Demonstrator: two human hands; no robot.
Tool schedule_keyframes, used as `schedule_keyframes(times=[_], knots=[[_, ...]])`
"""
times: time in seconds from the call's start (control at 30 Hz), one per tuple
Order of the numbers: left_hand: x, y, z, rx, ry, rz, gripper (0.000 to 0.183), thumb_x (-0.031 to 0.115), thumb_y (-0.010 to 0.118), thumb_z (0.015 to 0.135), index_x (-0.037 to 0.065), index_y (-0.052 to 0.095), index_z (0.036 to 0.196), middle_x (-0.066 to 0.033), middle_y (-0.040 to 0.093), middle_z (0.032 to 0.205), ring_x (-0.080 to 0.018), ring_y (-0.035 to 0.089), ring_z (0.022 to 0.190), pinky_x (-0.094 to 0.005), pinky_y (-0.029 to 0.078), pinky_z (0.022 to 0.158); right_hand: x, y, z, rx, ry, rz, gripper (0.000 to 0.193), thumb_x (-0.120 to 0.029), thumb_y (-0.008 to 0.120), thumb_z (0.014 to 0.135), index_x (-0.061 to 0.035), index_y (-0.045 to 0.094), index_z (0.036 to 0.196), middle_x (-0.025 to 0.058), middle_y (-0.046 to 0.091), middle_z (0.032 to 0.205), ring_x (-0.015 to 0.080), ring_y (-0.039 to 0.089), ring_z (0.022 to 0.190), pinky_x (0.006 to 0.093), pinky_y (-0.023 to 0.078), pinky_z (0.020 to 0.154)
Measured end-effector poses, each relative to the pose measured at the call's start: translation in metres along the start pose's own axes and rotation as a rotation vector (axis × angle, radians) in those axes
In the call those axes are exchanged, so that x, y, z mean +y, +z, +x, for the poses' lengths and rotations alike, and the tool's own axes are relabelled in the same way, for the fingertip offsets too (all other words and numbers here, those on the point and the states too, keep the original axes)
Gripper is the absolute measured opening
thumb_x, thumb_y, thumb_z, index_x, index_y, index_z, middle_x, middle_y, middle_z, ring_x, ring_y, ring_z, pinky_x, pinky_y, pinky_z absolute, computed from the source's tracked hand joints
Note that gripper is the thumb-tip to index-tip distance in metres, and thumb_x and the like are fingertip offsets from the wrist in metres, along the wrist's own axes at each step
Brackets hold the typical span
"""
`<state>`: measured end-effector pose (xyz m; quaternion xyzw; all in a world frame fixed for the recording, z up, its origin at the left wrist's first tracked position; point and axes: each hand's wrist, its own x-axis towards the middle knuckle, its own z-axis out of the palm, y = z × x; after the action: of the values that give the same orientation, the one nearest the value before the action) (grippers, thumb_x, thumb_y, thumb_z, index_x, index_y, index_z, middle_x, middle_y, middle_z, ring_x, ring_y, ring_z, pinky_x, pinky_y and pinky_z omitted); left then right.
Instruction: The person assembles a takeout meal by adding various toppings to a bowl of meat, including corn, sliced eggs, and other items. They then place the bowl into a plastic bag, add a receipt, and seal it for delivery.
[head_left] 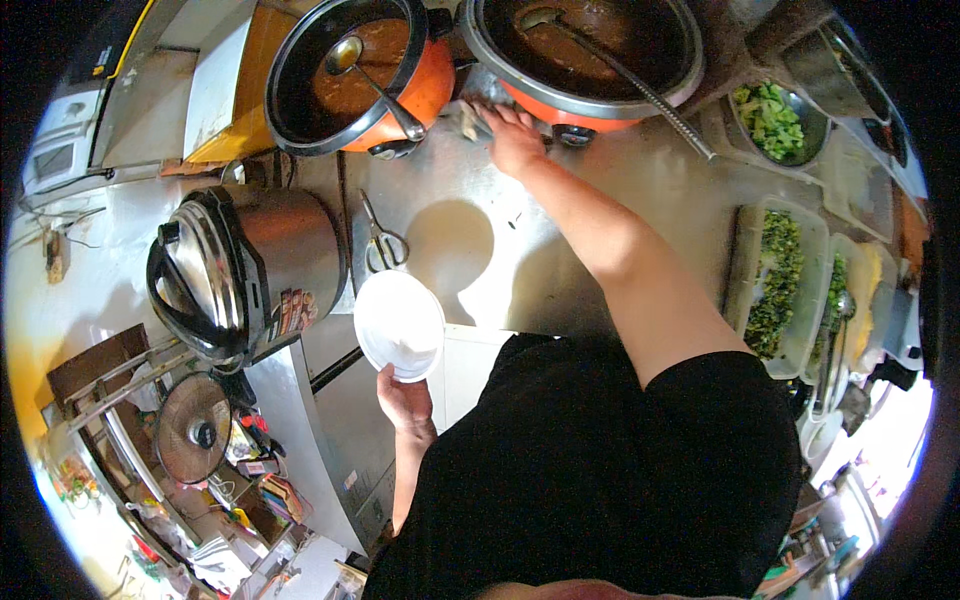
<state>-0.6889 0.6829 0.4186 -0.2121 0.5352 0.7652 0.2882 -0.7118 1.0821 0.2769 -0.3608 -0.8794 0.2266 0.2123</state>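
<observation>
My left hand (405, 400) grips the lower rim of a white round bowl (400, 325), holding it over the front edge of the steel counter (560, 290). My right hand (515, 138) reaches out to the back of the counter, between two orange pots. Under and beside its fingers is a bunched, greyish cloth (466, 123), pressed to the metal; part of it is hidden. The left orange pot (425, 100) contains brown liquid and a ladle (385, 100). In the larger right orange pot (585, 115) is more brown liquid with a long-handled ladle (640, 85).
Black-handled scissors (383, 245) lie left of the bowl. A steel pressure cooker (285, 255) stands at the left. Along the right are a bowl of green vegetables (770, 120) and a tub of chopped greens (778, 270). A fan (195, 430) stands low at the left.
</observation>
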Motion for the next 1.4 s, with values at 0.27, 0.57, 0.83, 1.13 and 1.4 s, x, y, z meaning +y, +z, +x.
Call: schedule_keyframes(times=[0.27,0.57,0.83,1.13,1.4], knots=[[-0.003,-0.012,0.001,-0.001,0.032,-0.035,0.059,0.014,0.042,0.087,-0.003,0.028,0.142,-0.0195,0.041,0.141,-0.0303,0.043,0.129,-0.0455,0.034,0.109,-0.021,-0.056,-0.100,-0.839,0.049,0.515,0.041,-0.012,0.068,0.076,-0.0143,0.062,0.117,0.0156,0.064,0.108,0.0288,0.062,0.098,0.0409,0.050,0.086],[-0.001,-0.041,-0.009,0.074,-0.016,-0.063,0.053,0.016,0.043,0.090,-0.003,0.034,0.138,-0.0170,0.047,0.136,-0.0281,0.045,0.126,-0.0424,0.034,0.109,0.080,-0.155,-0.242,-0.695,0.339,0.118,0.090,-0.023,0.074,0.074,0.0012,0.023,0.144,0.0292,0.026,0.141,0.0438,0.033,0.129,0.0458,0.031,0.108],[0.009,-0.029,0.003,0.018,0.012,-0.048,0.055,0.016,0.045,0.089,-0.002,0.033,0.139,-0.0164,0.045,0.138,-0.0288,0.044,0.127,-0.0438,0.033,0.109,-0.105,0.017,-0.134,-0.584,0.176,0.350,0.074,-0.014,0.069,0.076,-0.0039,0.033,0.140,0.0264,0.048,0.124,0.0393,0.050,0.114,0.0447,0.044,0.096],[0.023,-0.045,-0.010,0.048,0.060,-0.135,0.055,0.015,0.045,0.088,-0.002,0.033,0.139,-0.0171,0.043,0.139,-0.0296,0.044,0.127,-0.0448,0.035,0.108,-0.033,-0.078,-0.138,-0.337,0.139,1.094,0.063,0.004,0.062,0.078,0.0009,0.041,0.138,0.0164,0.051,0.132,0.0213,0.047,0.123,0.0341,0.037,0.104],[0.007,-0.055,-0.010,0.010,-0.001,-0.100,0.058,0.018,0.046,0.088,-0.002,0.030,0.140,-0.0165,0.040,0.141,-0.0291,0.039,0.130,-0.0436,0.027,0.112,-0.024,-0.030,-0.183,-0.533,0.170,0.350,0.081,-0.007,0.070,0.074,-0.0094,0.027,0.141,0.0268,0.043,0.133,0.0395,0.048,0.121,0.0443,0.042,0.099]])
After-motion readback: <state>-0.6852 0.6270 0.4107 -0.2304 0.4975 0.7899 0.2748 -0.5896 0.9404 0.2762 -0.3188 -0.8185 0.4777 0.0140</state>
